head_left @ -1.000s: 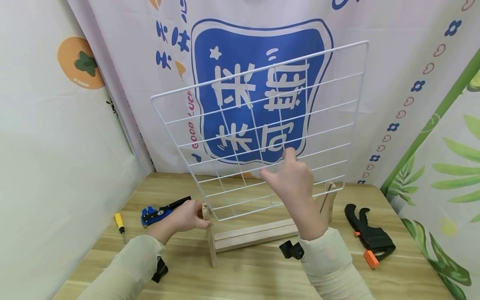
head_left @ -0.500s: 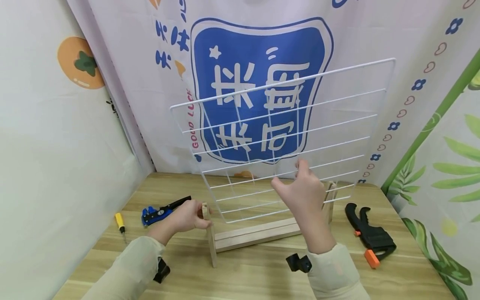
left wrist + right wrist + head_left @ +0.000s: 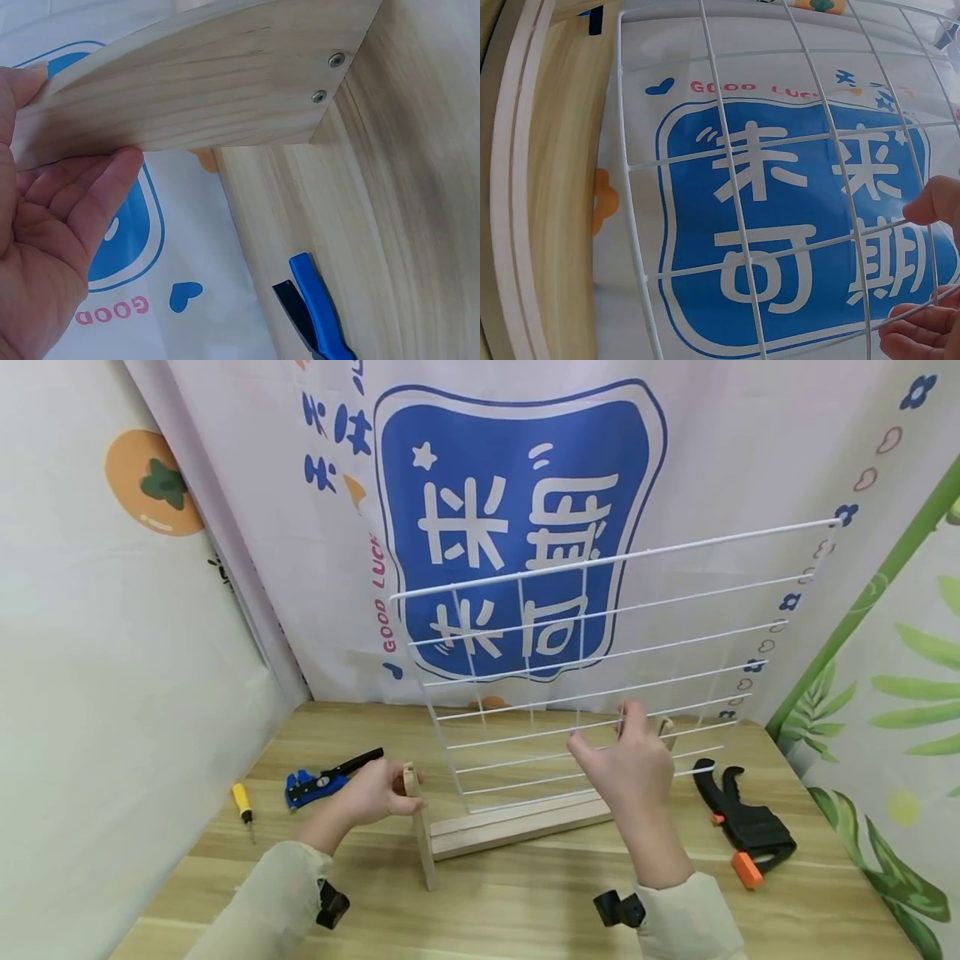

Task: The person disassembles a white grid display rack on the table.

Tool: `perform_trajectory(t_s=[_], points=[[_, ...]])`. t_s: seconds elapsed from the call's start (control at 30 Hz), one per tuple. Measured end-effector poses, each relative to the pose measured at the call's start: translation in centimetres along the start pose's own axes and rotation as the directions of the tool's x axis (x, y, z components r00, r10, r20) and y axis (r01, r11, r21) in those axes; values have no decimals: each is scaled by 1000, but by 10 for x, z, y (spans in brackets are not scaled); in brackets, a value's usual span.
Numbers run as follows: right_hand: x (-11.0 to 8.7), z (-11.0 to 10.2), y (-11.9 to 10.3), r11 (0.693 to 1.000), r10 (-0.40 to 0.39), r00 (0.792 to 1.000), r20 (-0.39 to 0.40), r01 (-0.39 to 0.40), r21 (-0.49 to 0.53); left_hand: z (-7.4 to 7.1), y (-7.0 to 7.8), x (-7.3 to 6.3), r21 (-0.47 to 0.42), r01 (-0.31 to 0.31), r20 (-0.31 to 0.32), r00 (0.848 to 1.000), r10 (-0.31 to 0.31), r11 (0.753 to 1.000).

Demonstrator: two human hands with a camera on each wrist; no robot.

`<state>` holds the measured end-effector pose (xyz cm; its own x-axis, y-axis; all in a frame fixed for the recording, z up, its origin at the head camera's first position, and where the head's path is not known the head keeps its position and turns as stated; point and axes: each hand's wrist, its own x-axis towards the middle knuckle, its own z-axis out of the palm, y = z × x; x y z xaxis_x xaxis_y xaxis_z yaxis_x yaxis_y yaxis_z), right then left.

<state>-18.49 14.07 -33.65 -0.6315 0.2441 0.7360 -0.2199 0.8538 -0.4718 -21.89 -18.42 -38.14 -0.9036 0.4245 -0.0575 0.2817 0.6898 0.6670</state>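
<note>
A white wire grid panel (image 3: 645, 553) is held up at a slant by my right hand (image 3: 633, 768). In the right wrist view, that hand's thumb and fingers (image 3: 915, 330) pinch the wires. Below the panel stands a wooden stand with a long crossbar (image 3: 517, 831). The panel's lower edge appears just above or behind the crossbar; contact cannot be told. My left hand (image 3: 375, 793) grips the top of the stand's left upright (image 3: 422, 843). Two screw heads (image 3: 336, 60) show on the upright in the left wrist view. My right hand hides most of the right upright (image 3: 667, 732).
Left of the stand lie a blue and black wire stripper (image 3: 315, 787) and a yellow-handled screwdriver (image 3: 242, 802). A black and orange clamp (image 3: 750, 827) lies on the right. A printed cloth (image 3: 720, 468) hangs behind the table (image 3: 517, 910).
My right hand has moved the grid panel right and down, so its lower left corner now appears near the crossbar. The left hand keeps its hold on the upright. The head view has shifted slightly.
</note>
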Motion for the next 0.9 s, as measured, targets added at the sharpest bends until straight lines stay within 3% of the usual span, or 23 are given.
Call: perform_trajectory(t_s=[0.2,0.4,0.63,0.9], points=[[-2,1,9,1000,-26,999,-47,26,10,1,-5,3,-83,-34,-31,999,32,996],[-10,3,21,997,-1,996,-84,8,81,7,-15,1,-218,-28,-43,999,19,976],[-25,5,39,991,16,993,-121,0,133,19,-22,-4,-245,-62,-136,990,29,968],[-45,5,57,992,50,994,-93,-39,117,23,-21,-7,-294,-17,-181,983,-38,956]])
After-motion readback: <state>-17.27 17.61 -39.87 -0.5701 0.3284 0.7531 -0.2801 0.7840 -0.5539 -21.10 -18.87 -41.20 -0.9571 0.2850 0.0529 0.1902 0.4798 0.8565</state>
